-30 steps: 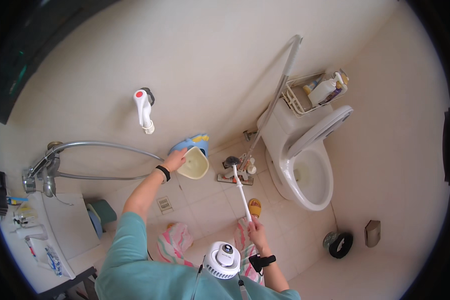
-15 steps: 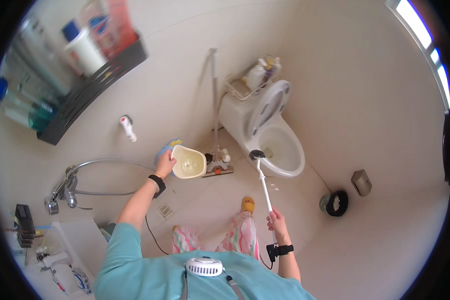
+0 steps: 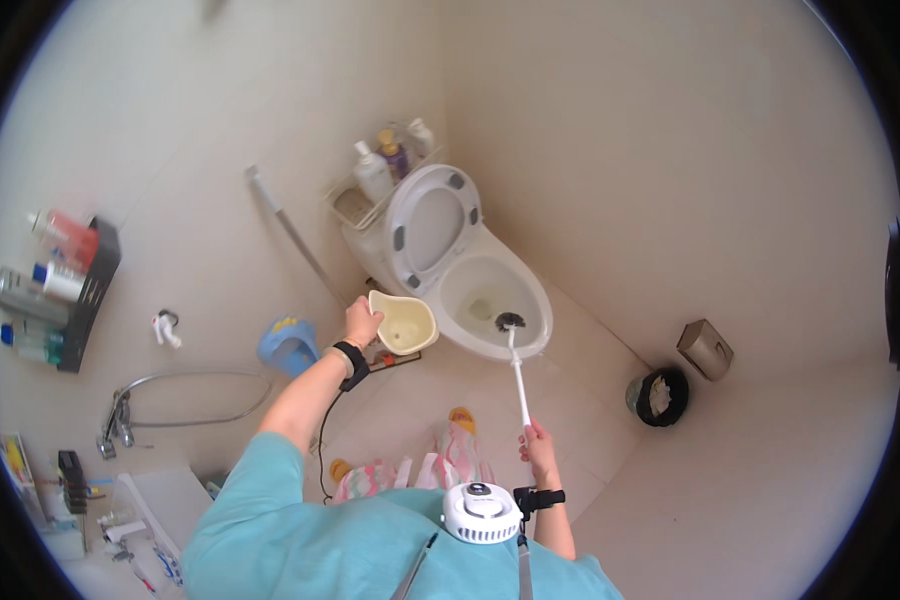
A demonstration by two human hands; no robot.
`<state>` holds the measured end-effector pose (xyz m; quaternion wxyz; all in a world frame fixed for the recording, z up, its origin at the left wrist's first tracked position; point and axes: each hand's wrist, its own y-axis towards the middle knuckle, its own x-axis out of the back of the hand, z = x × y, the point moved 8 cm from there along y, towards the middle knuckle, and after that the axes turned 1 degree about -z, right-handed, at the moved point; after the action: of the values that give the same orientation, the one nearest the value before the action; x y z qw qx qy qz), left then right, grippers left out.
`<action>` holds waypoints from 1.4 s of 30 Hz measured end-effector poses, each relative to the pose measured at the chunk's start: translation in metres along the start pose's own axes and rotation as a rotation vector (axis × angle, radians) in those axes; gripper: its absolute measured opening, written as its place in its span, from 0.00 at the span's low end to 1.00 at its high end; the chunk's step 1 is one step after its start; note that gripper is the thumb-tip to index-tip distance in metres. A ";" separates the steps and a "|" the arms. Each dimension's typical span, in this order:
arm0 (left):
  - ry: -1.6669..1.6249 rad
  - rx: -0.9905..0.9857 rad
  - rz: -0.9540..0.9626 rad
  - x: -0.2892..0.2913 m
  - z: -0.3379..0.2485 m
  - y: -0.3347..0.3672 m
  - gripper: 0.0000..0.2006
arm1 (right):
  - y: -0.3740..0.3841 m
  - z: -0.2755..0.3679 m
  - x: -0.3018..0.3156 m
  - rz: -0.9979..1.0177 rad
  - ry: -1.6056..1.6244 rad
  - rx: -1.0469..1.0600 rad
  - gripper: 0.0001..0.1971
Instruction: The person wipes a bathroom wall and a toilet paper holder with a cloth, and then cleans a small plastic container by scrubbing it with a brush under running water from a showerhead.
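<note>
A cream plastic scoop point(image 3: 407, 326) hangs from my left hand point(image 3: 363, 322), which grips it at its left end. Its wide mouth faces up, just left of the toilet bowl's rim. My right hand point(image 3: 540, 452) is wrapped round the white handle of a toilet brush point(image 3: 520, 385). The brush's dark bristle head is over the front of the open toilet bowl point(image 3: 541, 300); whether it touches the bowl I cannot tell. The toilet lid point(image 3: 435, 220) and seat stand raised against the tank.
A mop point(image 3: 295, 236) leans on the wall left of the toilet. Several bottles stand in a rack point(image 3: 355, 204) on the tank. A blue plastic item point(image 3: 288, 345), a black-rimmed waste bin point(image 3: 660, 397), a metal paper holder point(image 3: 705, 349) and a shower hose point(image 3: 195, 422) are around me.
My view has turned and shifted toward the toilet. The brush head has gone from the bowl's left rim to over its front. The scoop has come closer to the bowl.
</note>
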<state>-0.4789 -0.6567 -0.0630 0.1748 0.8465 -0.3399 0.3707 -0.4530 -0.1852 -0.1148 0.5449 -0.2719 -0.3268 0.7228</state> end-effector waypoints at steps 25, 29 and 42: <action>0.757 -1.007 0.610 -0.260 -0.178 -0.018 0.09 | 0.027 -0.038 0.037 -0.152 0.022 -0.031 0.18; 0.742 -1.071 0.569 -0.251 -0.186 -0.016 0.09 | 0.028 -0.030 0.040 -0.140 0.037 -0.021 0.18; 0.503 -0.904 0.284 -0.154 -0.244 0.013 0.08 | 0.047 -0.035 0.055 -0.160 0.002 0.032 0.18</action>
<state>-0.6886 -0.4636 -0.0156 0.5460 0.5177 -0.5242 0.3988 -0.4697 -0.1347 -0.1750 0.6054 -0.2368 -0.3352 0.6820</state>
